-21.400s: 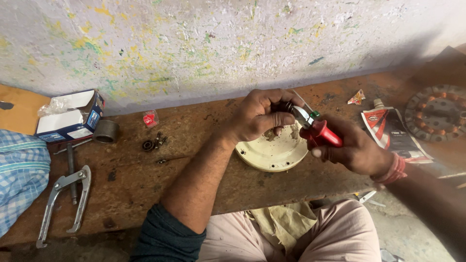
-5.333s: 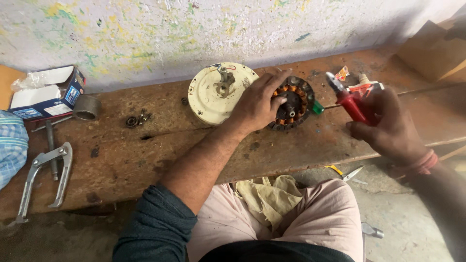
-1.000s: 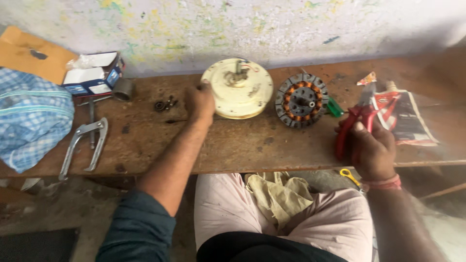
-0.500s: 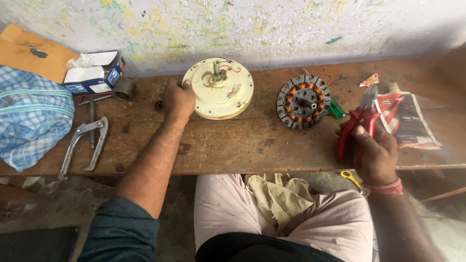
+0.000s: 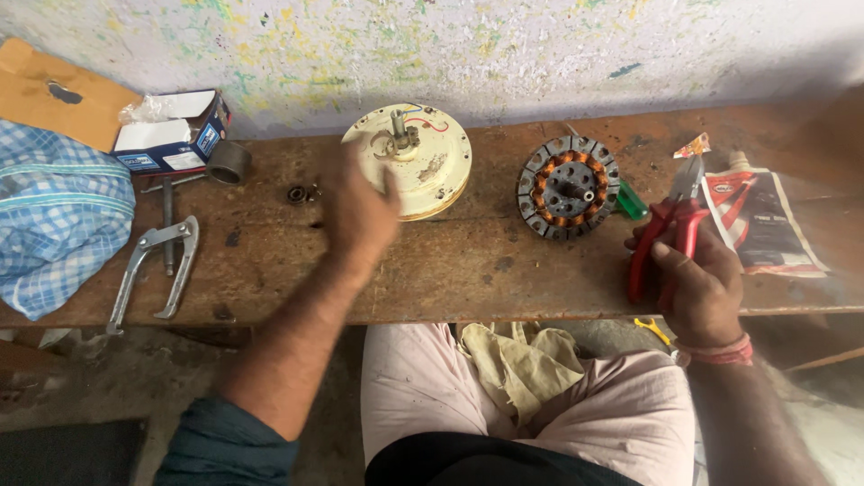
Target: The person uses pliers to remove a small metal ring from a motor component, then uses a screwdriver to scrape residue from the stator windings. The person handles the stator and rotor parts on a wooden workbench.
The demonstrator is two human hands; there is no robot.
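Left hand [image 5: 360, 211] blurred over the bench [image 5: 450, 270], fingers loose, holding nothing that shows; it sits just left of the cream round motor cover [image 5: 409, 171], overlapping its left edge, contact not clear; cover lies flat toward the far side, shaft up, so the left hand is much the nearer; right hand [image 5: 697, 279] closed round red-handled pliers [image 5: 670, 225], tips pointing far, well apart from the cover; copper-wound stator [image 5: 567, 186] between the two; small bearings [image 5: 301, 193] left of the hand, hard to make out; pliers jaws partly hidden.
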